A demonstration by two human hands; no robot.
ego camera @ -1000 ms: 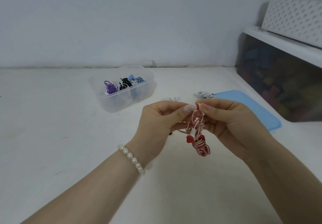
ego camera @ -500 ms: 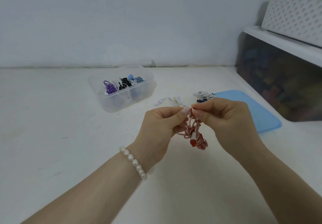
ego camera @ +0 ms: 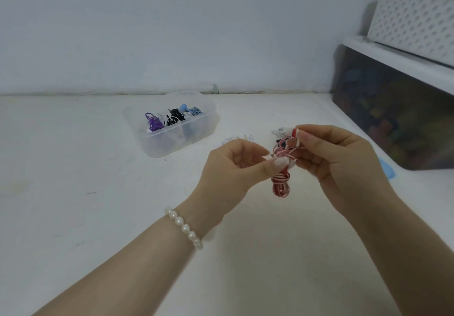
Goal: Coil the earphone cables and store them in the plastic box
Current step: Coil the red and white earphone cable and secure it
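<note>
both hands (ego camera: 235, 168) pinch the red-and-white earphone cable (ego camera: 281, 180) above the table.

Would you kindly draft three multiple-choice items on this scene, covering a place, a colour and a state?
1. Where is the clear plastic box?
A. on the white table, left of and beyond both hands
B. on the shelf at right
C. in the person's left hand

2. What colour is the earphone cable bundle between the hands?
A. purple
B. red and white
C. black

3. How is the right hand occupied?
A. lying flat on the table
B. hanging idle
C. pinching the bundle's top in its grip

Answers: 1 A, it rests on the tabletop there; 2 B, its strands are striped red and white; 3 C, thumb and fingers close on it, while the left hand pinches lower down.
</note>
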